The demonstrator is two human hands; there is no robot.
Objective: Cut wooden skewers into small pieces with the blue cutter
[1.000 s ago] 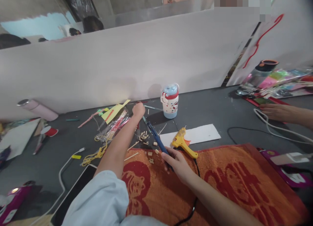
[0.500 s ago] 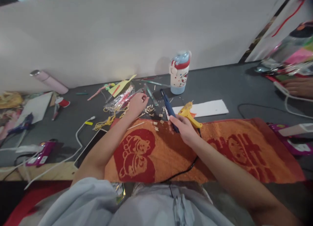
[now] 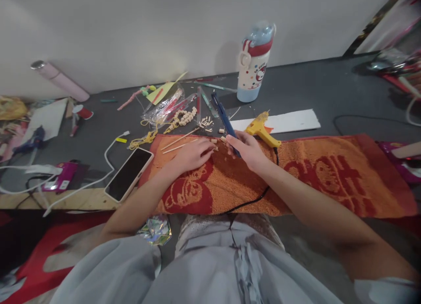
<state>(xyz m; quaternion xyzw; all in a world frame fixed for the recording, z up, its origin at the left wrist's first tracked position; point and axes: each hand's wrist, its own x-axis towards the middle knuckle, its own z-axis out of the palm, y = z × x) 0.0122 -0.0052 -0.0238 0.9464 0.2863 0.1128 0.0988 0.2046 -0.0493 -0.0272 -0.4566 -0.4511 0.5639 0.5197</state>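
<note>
Left hand (image 3: 194, 155) shifted onto orange towel (image 3: 237, 187), grip unclear; right fingers (image 3: 234, 143) clasp blue tool (image 3: 225, 117).

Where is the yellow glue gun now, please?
In the head view, the yellow glue gun lies right of centre, just beyond the right hand, by the white strip and the orange towel.

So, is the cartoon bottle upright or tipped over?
Upright: the cartoon bottle stands on its blue base, lid at the top.

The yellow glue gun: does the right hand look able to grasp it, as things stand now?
Probably not: the right hand is closed around a blue tool. Otherwise the way looks free, as the yellow glue gun lies close beside that hand.
</note>
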